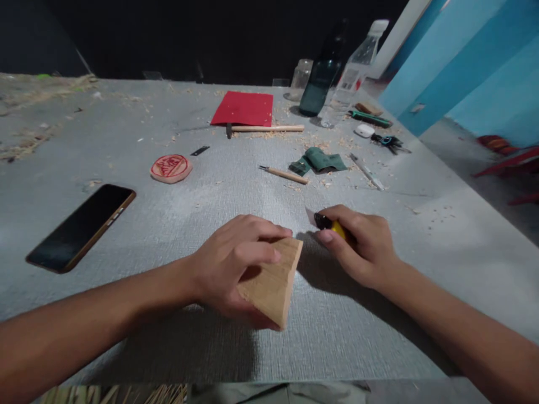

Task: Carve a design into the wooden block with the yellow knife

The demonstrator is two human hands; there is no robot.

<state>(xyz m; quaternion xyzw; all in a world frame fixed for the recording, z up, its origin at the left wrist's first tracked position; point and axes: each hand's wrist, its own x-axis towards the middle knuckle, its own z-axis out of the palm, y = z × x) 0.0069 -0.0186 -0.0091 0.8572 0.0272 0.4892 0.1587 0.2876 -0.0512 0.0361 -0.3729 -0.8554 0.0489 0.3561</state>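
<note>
My left hand (236,264) grips a pale wooden block (272,280), tilted above the grey table near its front edge. The block's right edge looks uneven. To the right, my right hand (364,244) is closed around a utility knife (337,227) with a black and yellow handle. Its short blade points up and to the left, apart from the block. Beyond my hands lie a wood-handled carving tool (284,174) and a crumpled green cloth (322,160). A round wooden piece with a red carved design (170,168) rests farther left.
A phone (82,227) lies on the left of the grey table (202,359). At the back are a red sheet (245,108), a hammer (267,128), a dark bottle (318,84), a clear bottle (357,64) and a glass jar (301,78). Wood shavings are scattered about; a slim cutter (366,171) lies right.
</note>
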